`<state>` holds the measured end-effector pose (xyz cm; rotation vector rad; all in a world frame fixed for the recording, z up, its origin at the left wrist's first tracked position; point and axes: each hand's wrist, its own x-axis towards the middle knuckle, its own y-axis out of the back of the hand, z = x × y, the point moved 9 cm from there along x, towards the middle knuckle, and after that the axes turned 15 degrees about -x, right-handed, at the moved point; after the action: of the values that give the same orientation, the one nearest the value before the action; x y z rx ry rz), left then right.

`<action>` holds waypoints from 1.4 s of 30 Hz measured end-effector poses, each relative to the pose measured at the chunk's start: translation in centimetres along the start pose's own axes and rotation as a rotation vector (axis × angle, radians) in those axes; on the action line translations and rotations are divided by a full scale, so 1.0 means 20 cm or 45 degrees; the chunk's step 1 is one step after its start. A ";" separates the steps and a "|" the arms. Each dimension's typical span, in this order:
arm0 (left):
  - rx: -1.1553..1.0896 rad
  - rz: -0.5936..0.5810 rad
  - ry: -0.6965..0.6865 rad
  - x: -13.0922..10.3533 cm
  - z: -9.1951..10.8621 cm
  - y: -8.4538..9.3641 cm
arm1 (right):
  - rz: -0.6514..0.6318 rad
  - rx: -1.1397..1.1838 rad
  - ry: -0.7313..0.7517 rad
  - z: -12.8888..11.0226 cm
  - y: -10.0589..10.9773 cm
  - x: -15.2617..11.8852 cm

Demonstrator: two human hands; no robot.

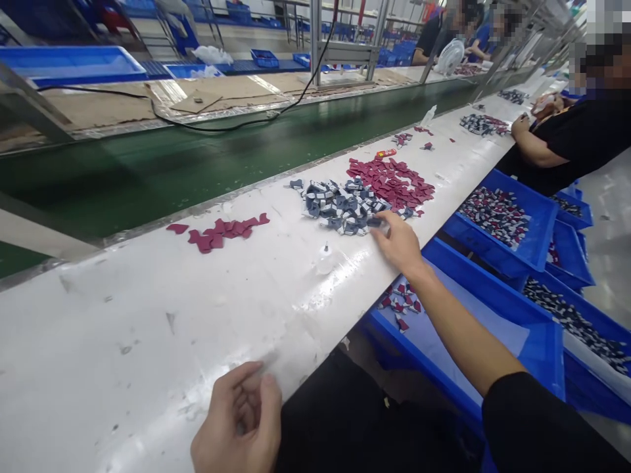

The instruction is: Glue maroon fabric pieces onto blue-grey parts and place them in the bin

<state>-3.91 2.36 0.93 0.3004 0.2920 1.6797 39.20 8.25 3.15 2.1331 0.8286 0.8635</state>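
Over the near edge of the white table (197,315) is my left hand (239,417), its fingers curled and the thumb and forefinger tips a little apart; a dark spot shows inside the curl, too unclear to name. My right hand (397,242) reaches to the near right side of a pile of dark grey and white pieces (340,203), thumb and forefinger closed on a dark grey piece (375,226). Behind that pile lies a heap of flat maroon pieces (394,180). More maroon pieces (217,233) lie to the left. A small pin on a clear base (326,253) stands between.
Blue bins (552,355) with pieces stand below the table's right edge. A green conveyor belt (197,164) runs behind the table. At the right, a person in black (586,138) works by another pile. A black cable (221,128) hangs over the belt.
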 end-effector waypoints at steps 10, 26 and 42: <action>-0.145 -0.087 -0.161 -0.03 0.06 -0.03 | -0.680 0.410 0.170 -0.40 0.03 -0.47; 0.213 -0.194 -0.480 -0.03 0.05 -0.09 | -0.100 0.373 -0.044 -0.45 -0.05 -0.62; 0.363 -0.065 -0.488 -0.03 0.10 -0.07 | -0.787 0.793 0.139 -0.70 -0.17 -0.65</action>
<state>-1.83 2.01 2.22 0.8097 0.2481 1.4924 20.10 5.32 4.02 2.1076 1.8770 0.4189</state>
